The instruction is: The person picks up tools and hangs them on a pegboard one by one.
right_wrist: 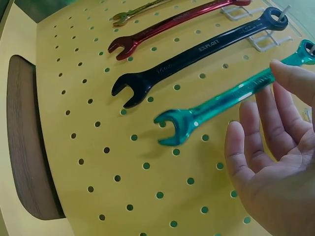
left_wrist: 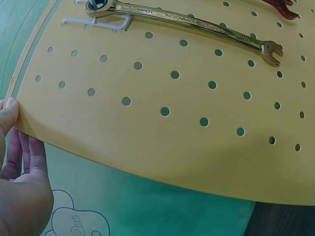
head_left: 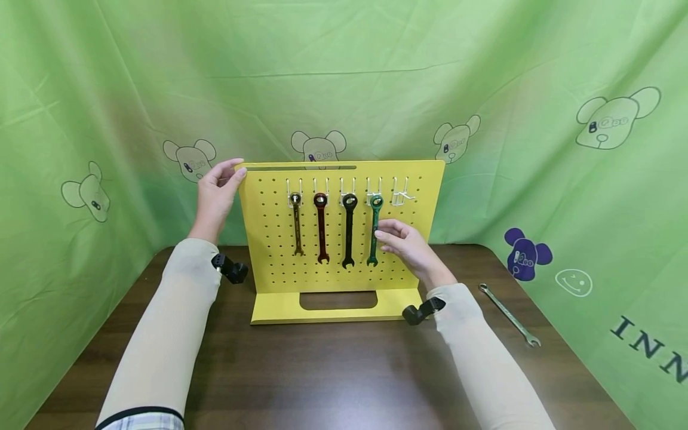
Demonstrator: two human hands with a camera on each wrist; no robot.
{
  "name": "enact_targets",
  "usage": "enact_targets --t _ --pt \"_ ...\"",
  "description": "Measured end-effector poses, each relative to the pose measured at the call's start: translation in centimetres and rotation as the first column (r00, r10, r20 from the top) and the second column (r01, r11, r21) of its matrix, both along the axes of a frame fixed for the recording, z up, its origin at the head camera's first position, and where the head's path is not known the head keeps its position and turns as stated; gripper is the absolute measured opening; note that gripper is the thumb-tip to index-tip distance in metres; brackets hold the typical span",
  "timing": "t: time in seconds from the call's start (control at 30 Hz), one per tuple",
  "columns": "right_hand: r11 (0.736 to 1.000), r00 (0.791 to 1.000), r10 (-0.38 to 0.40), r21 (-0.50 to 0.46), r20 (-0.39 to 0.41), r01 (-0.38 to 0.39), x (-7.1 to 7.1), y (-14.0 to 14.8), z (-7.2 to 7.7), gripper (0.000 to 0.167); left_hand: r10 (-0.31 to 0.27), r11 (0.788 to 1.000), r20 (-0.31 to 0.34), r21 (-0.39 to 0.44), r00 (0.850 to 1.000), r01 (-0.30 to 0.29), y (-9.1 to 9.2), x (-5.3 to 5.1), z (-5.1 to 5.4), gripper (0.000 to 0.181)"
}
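My left hand (head_left: 215, 194) grips the upper left corner of a yellow pegboard (head_left: 335, 282), thumb in front and fingers behind. With the thumb and fingers of my right hand (head_left: 411, 246) I pinch the shank of a green combination wrench (right_wrist: 221, 102). Its ring end is up at a white hook and its open end points down. To its left hang a black wrench (head_left: 349, 236), a red wrench (head_left: 322, 233) and a gold wrench (left_wrist: 182, 23), each by its ring end.
A white hook (head_left: 400, 194) at the board's right end carries no wrench. On the brown table (head_left: 322, 370), a silver combination wrench (head_left: 507, 313) lies right of the board, beyond my right forearm. A green printed curtain (head_left: 365, 71) surrounds the table's back and sides.
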State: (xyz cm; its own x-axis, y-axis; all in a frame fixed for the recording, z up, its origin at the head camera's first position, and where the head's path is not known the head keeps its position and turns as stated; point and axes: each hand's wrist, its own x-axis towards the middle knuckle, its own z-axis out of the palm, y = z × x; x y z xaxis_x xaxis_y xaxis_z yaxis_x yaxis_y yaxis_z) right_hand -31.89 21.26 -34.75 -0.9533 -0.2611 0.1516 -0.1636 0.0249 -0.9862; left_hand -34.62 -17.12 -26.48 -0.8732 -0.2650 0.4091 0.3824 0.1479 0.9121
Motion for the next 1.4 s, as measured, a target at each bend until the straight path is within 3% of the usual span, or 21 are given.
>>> enact_targets --t 0.27,0.77,1.2,1.4 --pt "1.000 1.000 0.001 0.021 -0.017 0.000 0.5 0.7 -0.1 0.043 -0.003 1.000 0.004 0.001 1.000 0.003 0.0 0.0 0.0 0.034" --pt "0.986 0.997 0.000 0.168 -0.083 0.014 1.8 1.6 -0.2 0.045 -0.016 1.000 0.019 0.006 1.000 0.016 -0.1 0.4 0.2 0.034" --pt "0.971 0.997 -0.021 0.236 -0.075 0.038 2.6 4.2 -1.4 0.047 -0.012 1.000 0.014 -0.001 1.000 0.012 0.0 0.3 0.1 0.034" --pt "0.952 0.998 -0.040 0.302 -0.054 0.055 3.3 6.3 -2.0 0.047 -0.010 1.000 0.007 -0.003 1.000 0.010 0.0 0.3 0.1 0.036"
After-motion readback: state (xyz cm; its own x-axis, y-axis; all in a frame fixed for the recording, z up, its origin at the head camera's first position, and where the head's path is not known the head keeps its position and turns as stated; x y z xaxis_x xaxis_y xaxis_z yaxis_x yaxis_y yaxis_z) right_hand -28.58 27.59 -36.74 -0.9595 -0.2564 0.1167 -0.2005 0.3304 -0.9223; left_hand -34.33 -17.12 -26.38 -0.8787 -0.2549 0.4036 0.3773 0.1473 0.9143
